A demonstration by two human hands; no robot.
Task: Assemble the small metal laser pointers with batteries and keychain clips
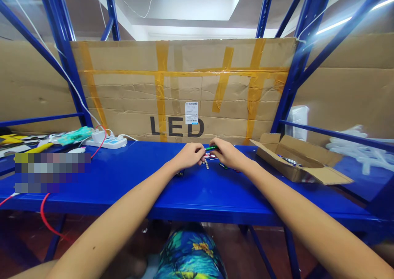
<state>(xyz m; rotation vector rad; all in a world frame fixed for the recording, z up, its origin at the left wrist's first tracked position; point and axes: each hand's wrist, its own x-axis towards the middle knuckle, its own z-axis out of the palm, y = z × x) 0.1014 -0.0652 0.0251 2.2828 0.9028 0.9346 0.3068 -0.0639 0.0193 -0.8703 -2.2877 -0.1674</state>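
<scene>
Over the blue table, my right hand (pixel 227 152) is closed around one end of a slim green pen-like piece (pixel 211 148). My left hand (pixel 190 155) has its fingers pinched together at the other end of that piece. Just below the hands lie small red and silver pieces (pixel 211 156) and a short beaded or ridged strip (pixel 207 164). A small green and black piece (pixel 223 166) rests below my right hand. Partly hidden beside my left wrist is a small dark item (pixel 179 173). The fingertips are too small to make out fully.
An open cardboard box (pixel 291 173) with slim items inside stands on the right. At left are a white power strip (pixel 111 142), a red cable (pixel 100 145) and cluttered tools. A large taped carton (pixel 132 94) marked LED rises behind, between blue rack posts (pixel 287 78).
</scene>
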